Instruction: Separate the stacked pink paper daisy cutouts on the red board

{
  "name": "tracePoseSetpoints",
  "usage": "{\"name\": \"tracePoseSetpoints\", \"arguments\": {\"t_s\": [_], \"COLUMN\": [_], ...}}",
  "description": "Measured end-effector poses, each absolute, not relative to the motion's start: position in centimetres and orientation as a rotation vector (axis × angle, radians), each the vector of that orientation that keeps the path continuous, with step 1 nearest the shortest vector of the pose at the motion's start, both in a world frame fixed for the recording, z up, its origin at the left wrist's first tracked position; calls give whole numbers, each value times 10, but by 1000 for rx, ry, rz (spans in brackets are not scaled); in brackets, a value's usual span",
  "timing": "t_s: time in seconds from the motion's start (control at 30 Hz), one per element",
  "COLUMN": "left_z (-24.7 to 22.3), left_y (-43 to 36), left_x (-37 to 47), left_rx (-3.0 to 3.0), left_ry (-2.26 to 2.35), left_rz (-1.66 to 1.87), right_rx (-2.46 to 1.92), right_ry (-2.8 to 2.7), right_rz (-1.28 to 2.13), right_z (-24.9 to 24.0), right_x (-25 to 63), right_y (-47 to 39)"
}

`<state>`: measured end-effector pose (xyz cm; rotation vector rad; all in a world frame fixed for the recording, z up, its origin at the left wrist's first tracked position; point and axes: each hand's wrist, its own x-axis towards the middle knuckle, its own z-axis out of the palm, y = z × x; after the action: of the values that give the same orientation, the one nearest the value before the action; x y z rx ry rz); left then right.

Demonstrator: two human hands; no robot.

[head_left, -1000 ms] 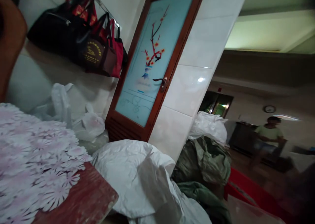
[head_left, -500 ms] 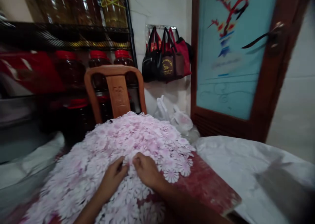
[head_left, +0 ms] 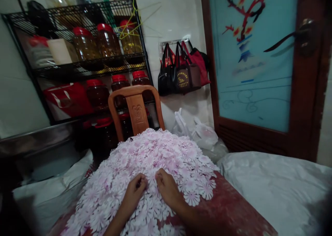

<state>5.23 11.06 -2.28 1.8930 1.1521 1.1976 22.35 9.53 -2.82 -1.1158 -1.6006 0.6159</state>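
Observation:
A broad heap of pale pink and white flower-shaped pieces [head_left: 155, 153], thin with cut petals, covers much of the red table [head_left: 233, 205]. Over the near part of the heap, my left hand [head_left: 136, 189] is closed, thumb and fingers curled together. A short gap separates it from my right hand [head_left: 168, 187], whose fingers are also pinched, pointing inward at about the same height. Whatever lies in either pinch is too small or too hidden to make out against the pale flowers.
Beyond the table stands a wooden chair [head_left: 138, 111], with a black wire shelf [head_left: 85, 71] of red-lidded jars behind. White sacks [head_left: 275, 184] bulge at the right, and another sack [head_left: 52, 194] sits at the left. Bags [head_left: 181, 73] hang beside the glass door [head_left: 254, 66].
The view has shifted, so the room and table appear further right and lower, and sharper. Both hands stay closed over the same part of the heap.

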Motion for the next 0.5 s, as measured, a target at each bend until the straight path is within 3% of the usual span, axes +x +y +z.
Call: {"name": "tracePoseSetpoints", "arguments": {"t_s": [0.5], "left_z": [18], "left_y": [98], "left_x": [30], "left_rx": [2037], "left_ry": [1297], "left_rz": [1614], "right_rx": [-1000], "right_ry": [-1518], "right_rz": [725], "right_z": [-41], "right_x": [222], "right_y": [103]}}
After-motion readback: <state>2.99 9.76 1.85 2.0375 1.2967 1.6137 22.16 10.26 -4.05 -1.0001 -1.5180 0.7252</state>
